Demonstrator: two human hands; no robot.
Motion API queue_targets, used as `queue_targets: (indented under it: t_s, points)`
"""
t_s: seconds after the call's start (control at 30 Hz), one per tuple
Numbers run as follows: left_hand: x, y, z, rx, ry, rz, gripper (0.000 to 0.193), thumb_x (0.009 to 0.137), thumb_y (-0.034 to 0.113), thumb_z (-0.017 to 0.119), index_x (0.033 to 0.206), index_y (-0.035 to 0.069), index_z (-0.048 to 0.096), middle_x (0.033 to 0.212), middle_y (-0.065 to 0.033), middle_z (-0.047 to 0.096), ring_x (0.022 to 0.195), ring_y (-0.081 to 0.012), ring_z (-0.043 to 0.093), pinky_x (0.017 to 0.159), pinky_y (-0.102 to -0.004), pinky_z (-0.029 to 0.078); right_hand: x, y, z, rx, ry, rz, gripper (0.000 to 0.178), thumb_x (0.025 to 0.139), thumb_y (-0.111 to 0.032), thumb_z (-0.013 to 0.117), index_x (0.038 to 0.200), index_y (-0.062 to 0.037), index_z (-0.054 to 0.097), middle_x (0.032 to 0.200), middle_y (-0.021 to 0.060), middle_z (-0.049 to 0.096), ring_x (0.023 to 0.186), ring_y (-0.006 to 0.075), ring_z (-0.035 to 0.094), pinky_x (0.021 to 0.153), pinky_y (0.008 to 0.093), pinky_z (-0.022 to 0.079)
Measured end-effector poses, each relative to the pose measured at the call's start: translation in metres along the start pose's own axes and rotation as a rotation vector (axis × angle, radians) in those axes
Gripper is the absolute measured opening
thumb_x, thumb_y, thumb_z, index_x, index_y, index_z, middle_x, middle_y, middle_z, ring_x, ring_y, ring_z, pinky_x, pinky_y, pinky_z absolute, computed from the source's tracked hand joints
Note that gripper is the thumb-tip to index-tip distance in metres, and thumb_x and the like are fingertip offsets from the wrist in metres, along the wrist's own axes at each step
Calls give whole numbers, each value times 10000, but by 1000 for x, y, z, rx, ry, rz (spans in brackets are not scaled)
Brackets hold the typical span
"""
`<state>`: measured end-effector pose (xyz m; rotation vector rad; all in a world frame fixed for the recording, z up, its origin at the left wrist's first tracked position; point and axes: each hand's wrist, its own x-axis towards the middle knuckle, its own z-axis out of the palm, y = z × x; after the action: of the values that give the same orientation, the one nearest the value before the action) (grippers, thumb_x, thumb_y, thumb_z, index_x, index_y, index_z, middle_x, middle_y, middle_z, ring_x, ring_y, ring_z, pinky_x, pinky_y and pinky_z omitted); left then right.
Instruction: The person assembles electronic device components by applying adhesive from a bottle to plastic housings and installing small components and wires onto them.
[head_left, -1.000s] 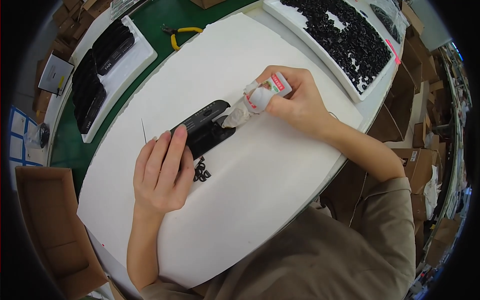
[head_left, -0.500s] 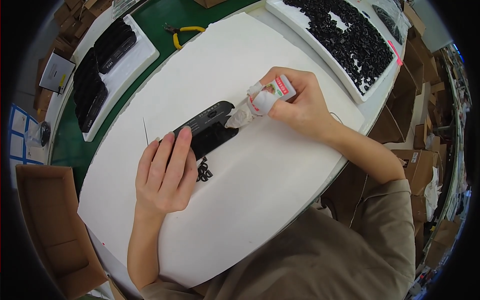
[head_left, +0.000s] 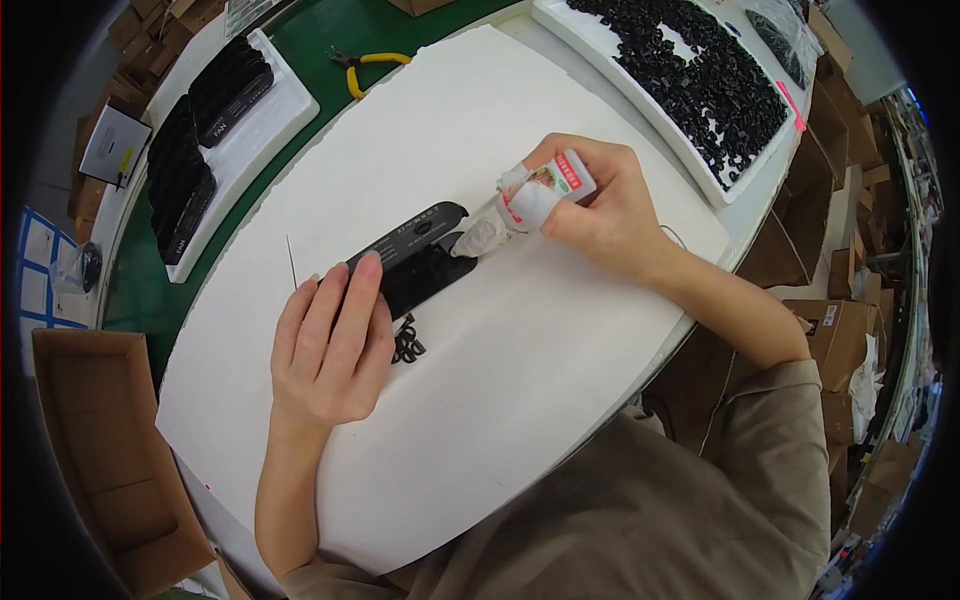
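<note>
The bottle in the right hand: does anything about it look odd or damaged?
Yes: the nozzle end of the bottle, by the black casing, looks lumpy, covered in crumpled whitish material instead of smooth and clean. Whether that is wrapping or dried residue, I can't tell.

Housing (head_left: 420, 262): black plastic, smooth, satin. Bottle (head_left: 555, 188) at 1 o'clock: white plastic, slight gloss. Sheet (head_left: 470, 420): smooth matt paper, looks like. 8 o'clock box (head_left: 108, 430): matt cardboard. 4 o'clock sleeve (head_left: 772, 425): matt cloth.

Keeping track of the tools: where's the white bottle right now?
In the head view, right of centre, the white bottle is in the right hand, its tip by the black casing's right end.
</note>
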<state>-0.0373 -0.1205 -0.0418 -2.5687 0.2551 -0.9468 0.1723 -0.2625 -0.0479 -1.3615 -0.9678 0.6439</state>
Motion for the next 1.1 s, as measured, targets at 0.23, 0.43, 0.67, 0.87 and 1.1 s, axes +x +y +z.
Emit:
queue_targets:
  t_s: [0.23, 0.43, 0.67, 0.87, 1.1]
  points:
    - [1, -1, -1, -7, 0, -4, 107, 638, -66, 639, 725, -6, 625, 1079, -185, 594, 973, -283, 551, 754, -352, 513, 0, -4, 2, -3, -1, 13, 151, 713, -127, 675, 729, -4, 587, 622, -18, 526, 578, 41, 445, 516, 204, 370]
    - [4, -2, 3, -155, 31, -188, 95, 625, -62, 641, 660, -2, 575, 1020, -159, 626, 894, -278, 575, 718, -330, 493, -1, -9, -6, 37, 9, 66, 169, 767, -161, 632, 749, 1, 588, 646, -4, 550, 557, 44, 453, 490, 204, 361]
    - [-5, -13, 3, -586, -56, -706, 99, 633, -20, 656, 728, 4, 641, 1141, -157, 559, 979, -275, 537, 807, -332, 447, 6, -3, -30, 773, 96, 259, 240, 877, -268, 472, 872, -29, 502, 644, 29, 454, 532, 91, 382, 464, 234, 327]
    - [-5, -17, 6, -816, -8, -960, 91, 703, 28, 654, 788, 2, 635, 1148, -130, 551, 1006, -250, 539, 820, -303, 441, 7, -12, -22, 650, -59, 138, 344, 870, -243, 490, 1103, 10, 492, 1037, 133, 571, 958, 193, 540, 817, 274, 433]
    - [-12, -22, 2, -868, -61, -1030, 176, 690, 35, 609, 866, 29, 623, 1194, -123, 493, 1071, -272, 505, 862, -317, 420, 13, -5, -18, 45, 36, -124, 339, 766, -18, 583, 1091, 32, 501, 1080, 125, 602, 1033, 168, 544, 916, 295, 405]
